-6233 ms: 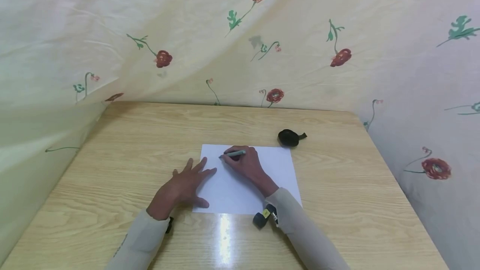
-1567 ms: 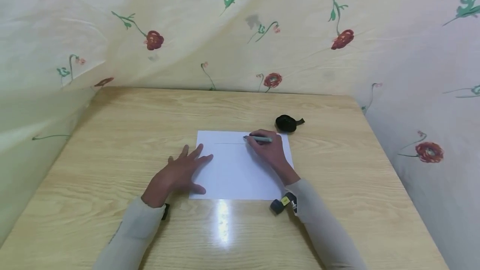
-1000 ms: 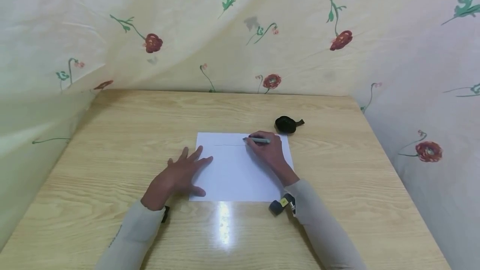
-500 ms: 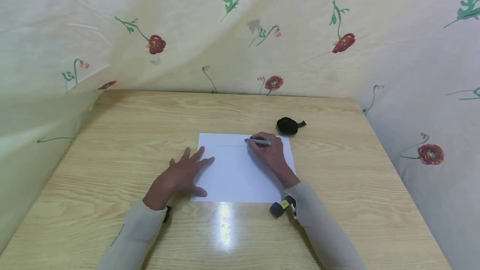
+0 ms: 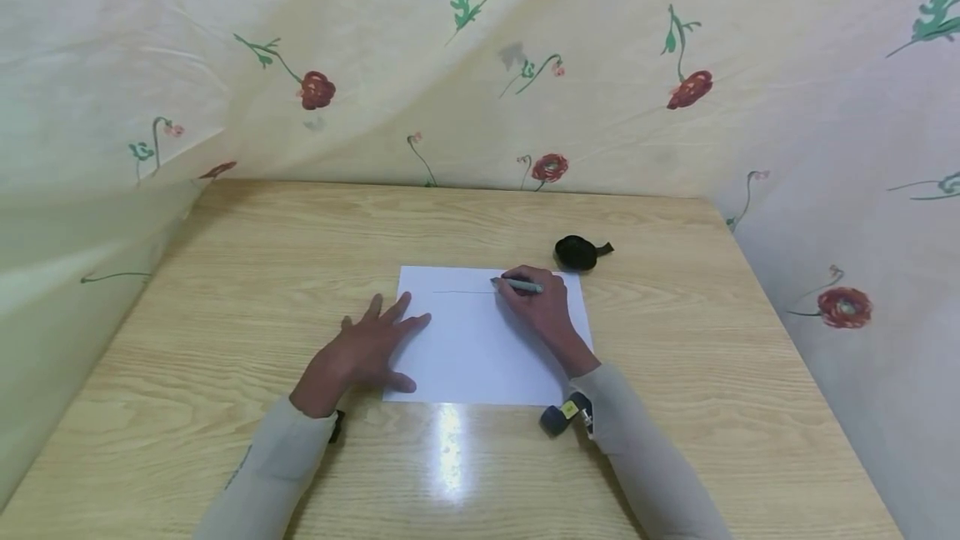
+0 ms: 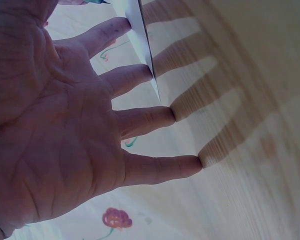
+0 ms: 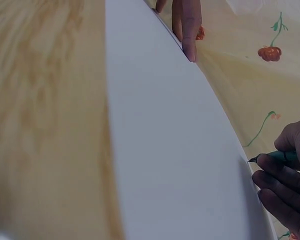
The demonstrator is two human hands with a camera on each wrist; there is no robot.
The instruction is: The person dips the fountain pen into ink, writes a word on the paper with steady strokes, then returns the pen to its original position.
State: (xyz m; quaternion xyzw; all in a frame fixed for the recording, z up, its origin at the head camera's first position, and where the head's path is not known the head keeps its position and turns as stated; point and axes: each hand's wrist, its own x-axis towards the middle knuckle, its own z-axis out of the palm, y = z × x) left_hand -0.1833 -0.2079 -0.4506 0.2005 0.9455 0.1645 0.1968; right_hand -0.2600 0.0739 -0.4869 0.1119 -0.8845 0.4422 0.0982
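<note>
A sheet of white paper [image 5: 472,348] lies on the wooden table, with a thin dark line [image 5: 461,292] across its upper part. My right hand [image 5: 542,302] pinches a green pen [image 5: 523,284] over the paper's upper right, near the line's right end. In the right wrist view the pen [image 7: 282,156] points its dark tip at the sheet; whether it touches cannot be told. My left hand [image 5: 363,352] spreads its fingers over the paper's left edge. In the left wrist view, fingertips [image 6: 145,72] rest at the edge and on the table.
A black round object with a short strap [image 5: 576,252] lies just beyond the paper's upper right corner. The wooden table [image 5: 262,273] extends around the sheet. A flower-patterned cloth [image 5: 420,48] hangs behind and at both sides.
Since the oldest frame, my right hand has moved right with the pen, and a line now shows on the paper. Over the last second both hands stay nearly still; the view shifts slightly.
</note>
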